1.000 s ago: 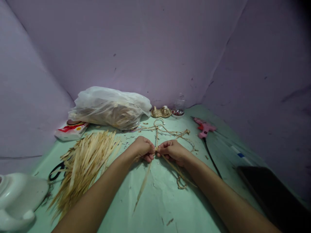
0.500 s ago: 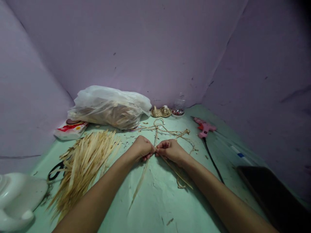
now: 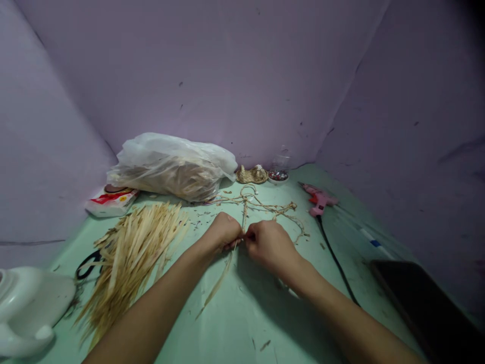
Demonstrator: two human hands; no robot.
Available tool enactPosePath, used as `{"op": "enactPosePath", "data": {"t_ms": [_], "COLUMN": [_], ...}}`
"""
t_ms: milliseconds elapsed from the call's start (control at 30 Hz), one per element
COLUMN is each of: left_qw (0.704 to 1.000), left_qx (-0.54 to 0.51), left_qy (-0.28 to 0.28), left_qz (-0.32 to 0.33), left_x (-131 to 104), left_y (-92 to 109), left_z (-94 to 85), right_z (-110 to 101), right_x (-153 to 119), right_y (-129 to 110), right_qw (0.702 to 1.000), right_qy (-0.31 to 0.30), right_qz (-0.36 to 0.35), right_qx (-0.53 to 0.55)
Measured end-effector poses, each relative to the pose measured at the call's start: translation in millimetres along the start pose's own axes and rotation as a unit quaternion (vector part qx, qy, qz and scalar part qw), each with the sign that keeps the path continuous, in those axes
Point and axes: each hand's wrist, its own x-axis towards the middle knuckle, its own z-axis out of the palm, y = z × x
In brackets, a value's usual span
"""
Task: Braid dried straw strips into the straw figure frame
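Note:
My left hand [image 3: 224,231] is closed on the lower end of a thin twisted straw cord [image 3: 245,211], near the middle of the table. Right beside it, my right hand [image 3: 267,241] pinches the same end, its fingertips almost touching the left ones. One loose pale strip [image 3: 217,287] hangs from under my left hand toward the front. Beyond the hands the cord runs back to a small loop and branches sideways over the table. A pile of dry straw strips [image 3: 131,253] lies left of my left forearm.
At the back stand a plastic bag [image 3: 172,169], a woven straw piece [image 3: 252,175] and a bead container [image 3: 278,175]. A pink glue gun [image 3: 320,198] with a black cable and a dark flat object [image 3: 424,303] lie right. A white object [image 3: 34,308] and a red-white packet [image 3: 112,202] are left.
My right hand has turned over, its back now facing up and the wrist raised. The strips that trailed beneath my right hand are now hidden. My left hand has barely moved.

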Motion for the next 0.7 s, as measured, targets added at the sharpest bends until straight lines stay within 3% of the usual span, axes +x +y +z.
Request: {"op": "enactPosePath", "data": {"t_ms": [167,433,533,600,700], "left_qw": [0.997,0.996,0.995,0.995,0.994], "left_qx": [-0.046,-0.047,-0.048,-0.049,-0.055], "left_qy": [-0.057,-0.073,-0.089,-0.090,-0.088], "left_qz": [-0.032,-0.004,0.007,0.012,0.018], "left_x": [0,6,6,7,7], "left_y": [-1,-6,-7,-7,-7], "left_z": [-5.0,-11.4,-14.5,-15.8,-16.6], "right_z": [3,-1,-13,-21,-21], "right_x": [-6,-9,-5,3,16], "right_y": [-10,-15,-3,10,24], "right_qw": [0.997,0.993,0.988,0.979,0.957], "right_qy": [-0.021,-0.072,-0.121,-0.157,-0.078], "right_qz": [-0.017,-0.070,-0.085,-0.036,0.066], "right_qx": [-0.070,-0.055,0.033,0.129,0.271]}}
